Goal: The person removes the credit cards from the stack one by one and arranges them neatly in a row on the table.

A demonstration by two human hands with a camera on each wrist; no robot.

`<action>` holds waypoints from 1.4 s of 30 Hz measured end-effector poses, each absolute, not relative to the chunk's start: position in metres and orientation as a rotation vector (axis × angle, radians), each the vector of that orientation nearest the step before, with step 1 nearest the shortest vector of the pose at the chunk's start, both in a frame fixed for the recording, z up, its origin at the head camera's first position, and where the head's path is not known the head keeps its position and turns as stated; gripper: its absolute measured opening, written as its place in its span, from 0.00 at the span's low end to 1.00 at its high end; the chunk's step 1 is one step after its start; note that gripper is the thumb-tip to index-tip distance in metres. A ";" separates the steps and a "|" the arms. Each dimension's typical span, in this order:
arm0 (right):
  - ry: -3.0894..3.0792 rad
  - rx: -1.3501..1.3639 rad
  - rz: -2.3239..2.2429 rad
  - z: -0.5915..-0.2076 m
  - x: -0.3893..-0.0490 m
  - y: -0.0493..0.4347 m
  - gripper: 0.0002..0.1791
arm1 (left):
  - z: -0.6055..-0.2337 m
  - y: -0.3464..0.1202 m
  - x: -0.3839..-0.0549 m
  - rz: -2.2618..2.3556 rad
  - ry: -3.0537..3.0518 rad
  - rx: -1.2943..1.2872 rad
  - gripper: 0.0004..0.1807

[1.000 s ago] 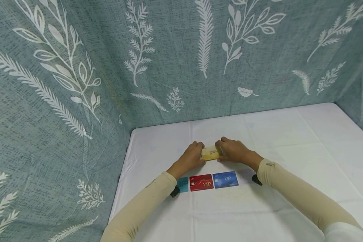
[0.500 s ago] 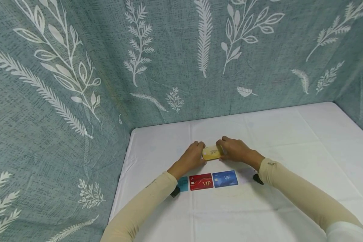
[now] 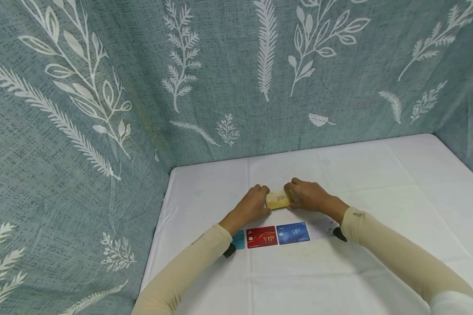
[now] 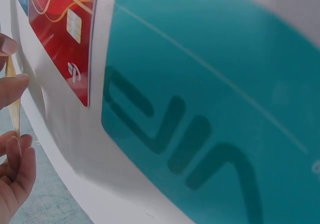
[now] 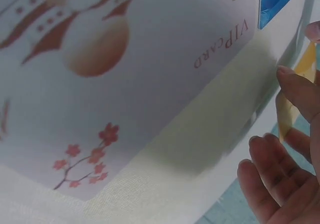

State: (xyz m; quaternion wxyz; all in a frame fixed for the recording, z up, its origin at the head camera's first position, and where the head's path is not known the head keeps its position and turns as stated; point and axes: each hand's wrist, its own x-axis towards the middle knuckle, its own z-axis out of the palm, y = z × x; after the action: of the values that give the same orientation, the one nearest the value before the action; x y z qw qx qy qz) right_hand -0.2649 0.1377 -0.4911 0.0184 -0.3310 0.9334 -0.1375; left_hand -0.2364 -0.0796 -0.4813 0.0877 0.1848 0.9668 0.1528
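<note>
Both hands hold a yellow card (image 3: pixel 277 200) a little beyond a row of cards. My left hand (image 3: pixel 252 204) pinches its left end between thumb and fingers, and my right hand (image 3: pixel 310 197) pinches the right end. The yellow card (image 5: pixel 286 111) looks slightly bowed in the right wrist view. Nearer me lie a teal card (image 3: pixel 239 239), partly hidden by the left wrist, a red VIP card (image 3: pixel 262 236) and a blue VIP card (image 3: pixel 293 232). A whitish VIP card (image 5: pixel 165 93) with red blossoms ends the row at right, partly covered by the right wrist in the head view.
A white cloth (image 3: pixel 299 280) covers the table under the cards. Behind it and to the left hangs a blue-green curtain (image 3: pixel 228 78) with white leaf patterns. A small black device (image 3: pixel 229 250) sits at the left wrist, another black device (image 3: pixel 339 234) at the right.
Both hands have shifted slightly to the right with the yellow card between them. More of the whitish card now shows beside the right wrist. The cards in the row stay put.
</note>
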 end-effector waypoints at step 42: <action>2.889 -1.039 -0.432 -0.490 -0.251 0.172 0.30 | -0.484 -0.060 -0.223 0.380 2.915 0.726 0.33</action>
State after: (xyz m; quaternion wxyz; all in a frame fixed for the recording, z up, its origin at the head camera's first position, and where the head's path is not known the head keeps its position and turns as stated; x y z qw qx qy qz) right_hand -0.2506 0.1717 -0.4895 0.0207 -0.3351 0.9316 -0.1392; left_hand -0.2228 -0.0597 -0.4842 0.0567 0.2394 0.9612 0.1252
